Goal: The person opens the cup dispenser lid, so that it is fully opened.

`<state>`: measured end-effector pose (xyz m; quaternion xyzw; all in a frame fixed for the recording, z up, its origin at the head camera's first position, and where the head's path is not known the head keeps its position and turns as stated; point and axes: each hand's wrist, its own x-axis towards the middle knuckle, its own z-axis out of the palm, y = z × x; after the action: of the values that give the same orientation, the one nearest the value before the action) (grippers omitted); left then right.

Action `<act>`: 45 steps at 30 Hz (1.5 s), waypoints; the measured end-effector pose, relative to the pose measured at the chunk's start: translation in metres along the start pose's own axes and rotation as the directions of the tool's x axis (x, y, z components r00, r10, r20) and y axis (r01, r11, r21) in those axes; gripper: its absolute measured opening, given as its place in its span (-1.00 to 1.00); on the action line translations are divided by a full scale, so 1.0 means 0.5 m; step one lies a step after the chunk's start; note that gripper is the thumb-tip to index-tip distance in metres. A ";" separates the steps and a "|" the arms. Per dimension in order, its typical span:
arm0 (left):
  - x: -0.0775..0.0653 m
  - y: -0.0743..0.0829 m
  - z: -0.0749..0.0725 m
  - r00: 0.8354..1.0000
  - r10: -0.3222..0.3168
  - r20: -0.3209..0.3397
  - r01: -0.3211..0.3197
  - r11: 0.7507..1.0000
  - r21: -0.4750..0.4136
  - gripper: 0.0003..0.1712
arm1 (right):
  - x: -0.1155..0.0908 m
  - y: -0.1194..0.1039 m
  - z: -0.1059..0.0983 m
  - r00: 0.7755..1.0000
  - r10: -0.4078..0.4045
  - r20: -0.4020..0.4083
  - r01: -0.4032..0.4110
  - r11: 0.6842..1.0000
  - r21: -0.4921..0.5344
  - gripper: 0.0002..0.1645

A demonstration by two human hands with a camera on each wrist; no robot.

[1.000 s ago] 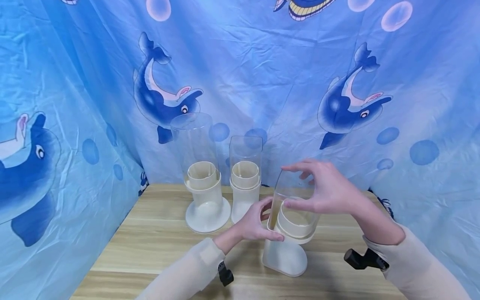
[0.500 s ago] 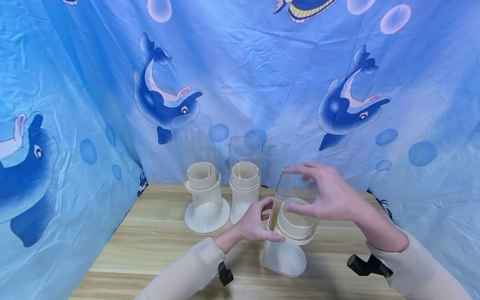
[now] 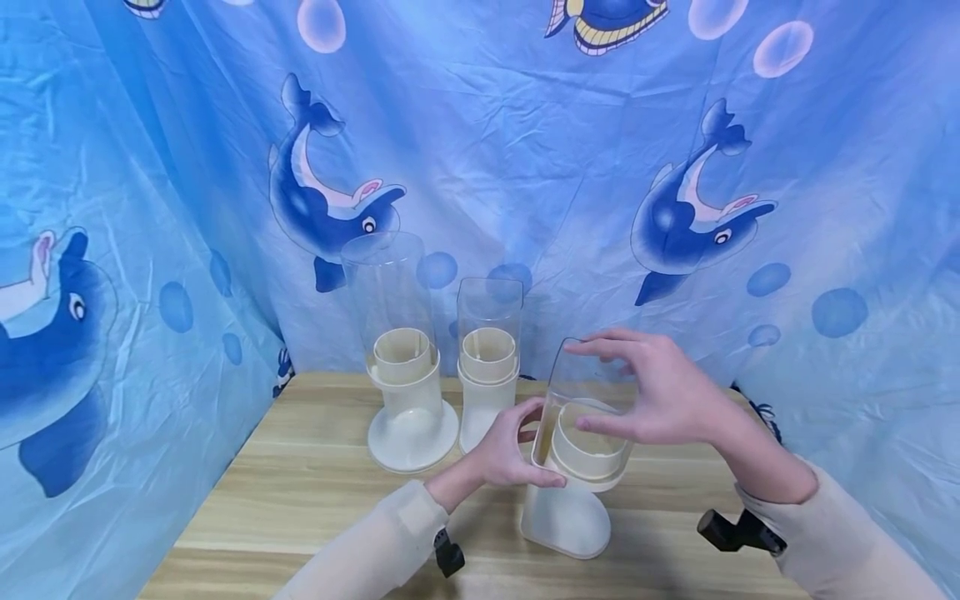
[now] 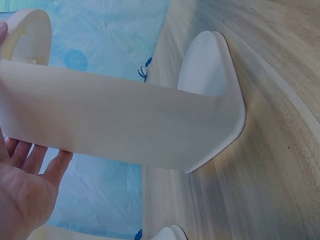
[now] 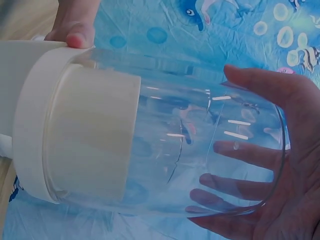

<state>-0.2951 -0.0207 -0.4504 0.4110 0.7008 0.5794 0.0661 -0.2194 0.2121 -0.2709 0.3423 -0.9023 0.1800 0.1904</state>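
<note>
A cream stand point(image 3: 566, 521) with a flat base, a ring-shaped upper part and a clear tube-like cover point(image 5: 165, 160) stands tilted on the right of the table. My left hand point(image 3: 510, 450) grips its upright just below the ring, fingers behind and thumb in front. In the left wrist view, the upright point(image 4: 110, 117) runs from that hand down to the base. Around the open upper end of the clear cover curls my right hand point(image 3: 663, 387). Its thumb lies on one side, and its fingers show through the clear wall. A cream inner collar point(image 5: 95, 135) sits inside the cover's lower end.
Two similar stands, one with a wide round base point(image 3: 412, 442) and one narrower point(image 3: 489, 408), stand at the back left with clear covers on. A wood-grain table point(image 3: 315, 475) lies beneath. Blue dolphin-print curtains point(image 3: 517, 167) hang behind and at the sides.
The scene sits slightly lower in the head view. My right hand has shifted a little to the right at the clear cover; the left hand keeps its grip.
</note>
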 end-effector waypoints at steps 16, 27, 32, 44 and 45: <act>-0.001 0.004 0.003 1.000 -0.009 -0.008 0.009 1.000 0.022 -0.01 | -0.022 0.028 0.011 0.993 0.105 -0.059 -0.098 0.989 0.113 0.07; 0.000 0.005 0.007 1.000 -0.021 -0.008 0.021 0.999 0.031 -0.01 | -0.077 0.037 0.048 0.972 0.224 -0.073 -0.197 0.943 0.267 0.13; -0.001 0.011 0.004 1.000 -0.024 -0.014 0.024 0.998 0.055 -0.02 | -0.078 0.029 0.053 0.968 0.234 -0.095 -0.195 0.931 0.309 0.10; 0.001 0.014 0.002 1.000 -0.015 -0.004 0.015 0.996 0.087 -0.04 | -0.083 0.024 0.057 0.964 0.205 -0.168 -0.168 0.963 0.210 0.11; 0.000 0.013 0.002 1.000 -0.013 -0.002 0.013 0.997 0.082 -0.04 | -0.082 0.026 0.057 0.964 0.208 -0.166 -0.169 0.961 0.221 0.10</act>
<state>-0.2914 -0.0198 -0.4449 0.4084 0.7267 0.5498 0.0524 -0.2060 0.2307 -0.3173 0.2538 -0.8855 0.3208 0.2203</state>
